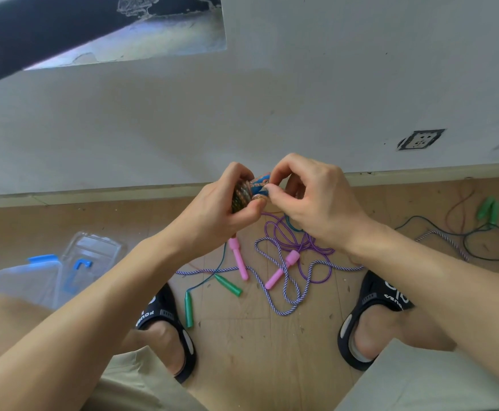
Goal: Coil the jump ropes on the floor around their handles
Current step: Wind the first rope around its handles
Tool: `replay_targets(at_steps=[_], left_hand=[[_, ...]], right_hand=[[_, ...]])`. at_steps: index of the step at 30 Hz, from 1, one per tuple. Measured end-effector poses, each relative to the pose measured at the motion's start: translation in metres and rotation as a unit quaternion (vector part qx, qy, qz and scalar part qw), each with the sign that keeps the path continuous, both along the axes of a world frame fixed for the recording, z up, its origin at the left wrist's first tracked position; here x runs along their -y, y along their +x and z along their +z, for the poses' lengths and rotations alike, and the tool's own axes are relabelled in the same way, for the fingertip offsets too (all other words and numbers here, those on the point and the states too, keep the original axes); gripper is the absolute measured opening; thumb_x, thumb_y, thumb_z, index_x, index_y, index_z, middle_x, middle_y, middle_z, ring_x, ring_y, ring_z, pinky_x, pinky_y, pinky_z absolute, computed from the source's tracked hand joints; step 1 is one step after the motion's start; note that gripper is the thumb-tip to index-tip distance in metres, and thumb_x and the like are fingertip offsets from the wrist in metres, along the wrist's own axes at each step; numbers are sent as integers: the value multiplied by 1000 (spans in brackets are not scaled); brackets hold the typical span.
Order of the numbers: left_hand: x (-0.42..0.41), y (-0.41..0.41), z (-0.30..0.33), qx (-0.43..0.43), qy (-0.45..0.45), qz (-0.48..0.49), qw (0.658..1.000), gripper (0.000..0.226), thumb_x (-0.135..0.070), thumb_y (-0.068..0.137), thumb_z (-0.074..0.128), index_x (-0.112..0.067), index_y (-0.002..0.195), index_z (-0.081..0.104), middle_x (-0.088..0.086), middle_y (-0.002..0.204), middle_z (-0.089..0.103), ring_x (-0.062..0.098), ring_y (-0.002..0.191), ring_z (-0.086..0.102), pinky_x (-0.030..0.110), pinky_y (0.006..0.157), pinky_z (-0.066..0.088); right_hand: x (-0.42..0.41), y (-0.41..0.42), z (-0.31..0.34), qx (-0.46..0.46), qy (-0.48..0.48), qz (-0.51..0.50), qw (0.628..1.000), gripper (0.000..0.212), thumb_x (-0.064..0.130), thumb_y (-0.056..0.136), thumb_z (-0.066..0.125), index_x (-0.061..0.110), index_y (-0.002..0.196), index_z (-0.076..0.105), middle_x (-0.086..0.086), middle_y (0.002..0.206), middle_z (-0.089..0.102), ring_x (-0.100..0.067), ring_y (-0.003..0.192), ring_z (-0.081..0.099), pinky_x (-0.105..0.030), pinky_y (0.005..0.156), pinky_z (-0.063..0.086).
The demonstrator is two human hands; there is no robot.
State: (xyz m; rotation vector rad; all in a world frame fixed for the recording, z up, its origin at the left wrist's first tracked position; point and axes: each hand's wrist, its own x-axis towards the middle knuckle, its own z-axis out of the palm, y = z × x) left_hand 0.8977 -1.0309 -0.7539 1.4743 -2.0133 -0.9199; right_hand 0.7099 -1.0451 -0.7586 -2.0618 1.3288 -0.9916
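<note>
The wooden floor [257, 336] meets a white wall [272, 99] with a socket [420, 140]. Loose jump ropes [287, 262] with pink and green handles lie on the floor, below both hands. The left hand [212, 215] grips a wound rope bundle [244, 195]. The right hand [310, 200] pinches its blue end.

Under you: wood floor [242, 345]. On it, tangled purple ropes [289, 262] with pink handles [239, 259], teal rope with green handles [229, 284], another green-handled pair [488, 209] far right, clear plastic box [26, 280] left, your black slides [171, 327].
</note>
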Motion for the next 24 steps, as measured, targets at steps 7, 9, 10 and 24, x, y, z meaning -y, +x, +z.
replay_targets(at_steps=[7, 9, 10, 24], left_hand=[[4, 4, 0, 23, -32, -16, 999, 27, -31, 92, 61, -19, 107, 42, -2, 77, 59, 16, 62, 53, 29, 57, 47], [4, 6, 1, 32, -41, -21, 998, 27, -30, 91, 62, -18, 106, 43, -7, 74, 57, 11, 62, 53, 22, 54, 43], [5, 6, 2, 35, -46, -23, 998, 27, -29, 91, 63, -17, 105, 44, -8, 72, 55, 8, 62, 52, 17, 52, 40], [4, -3, -29, 157, -34, -161, 974, 50, -52, 79, 44, -11, 105, 56, 9, 88, 62, 27, 74, 56, 39, 68, 48]], right_hand=[[5, 3, 9, 180, 154, 30, 971, 19, 6, 81, 74, 20, 91, 67, 12, 84, 67, -11, 53, 36, -21, 50, 35], [8, 2, 10, 225, 187, 43, 955, 22, 3, 81, 74, 22, 90, 66, 11, 82, 67, -12, 54, 35, -20, 50, 35], [9, 1, 10, 238, 199, 46, 950, 24, 2, 81, 74, 23, 90, 66, 11, 81, 67, -13, 56, 35, -20, 50, 35], [4, 30, 16, 273, 310, 77, 907, 18, -6, 82, 71, 10, 88, 66, -10, 83, 69, -18, 77, 65, -31, 73, 54]])
